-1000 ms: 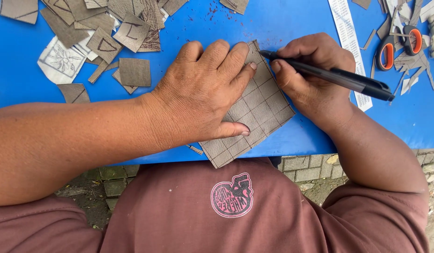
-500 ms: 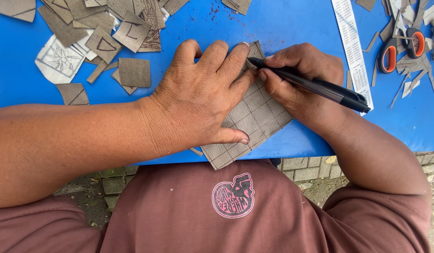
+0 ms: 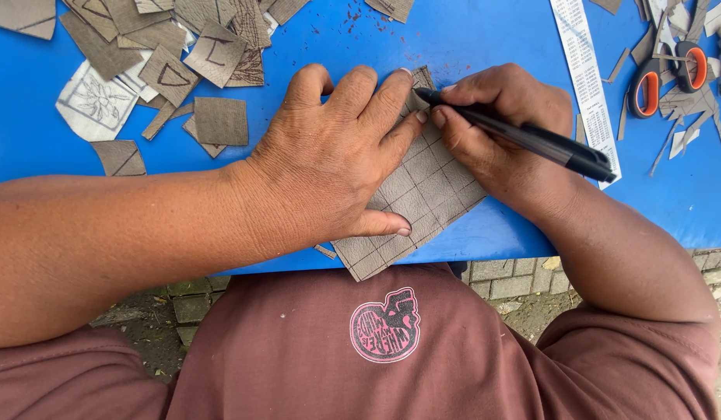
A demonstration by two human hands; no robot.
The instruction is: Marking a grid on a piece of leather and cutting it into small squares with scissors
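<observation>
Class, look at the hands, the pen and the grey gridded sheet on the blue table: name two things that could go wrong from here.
1. The sheet overhangs the table edge; if the left hand eases, it may slip and skew the line.
2. The pen tip in the right hand sits close to the left fingertips, so a stroke could mark them.

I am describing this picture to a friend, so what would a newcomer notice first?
First, at the centre, the left hand pressed flat on a grey sheet with a drawn grid, while the right hand holds a black pen to its far corner. Then the bright blue table, with grey offcuts upper left and orange-handled scissors upper right.
</observation>
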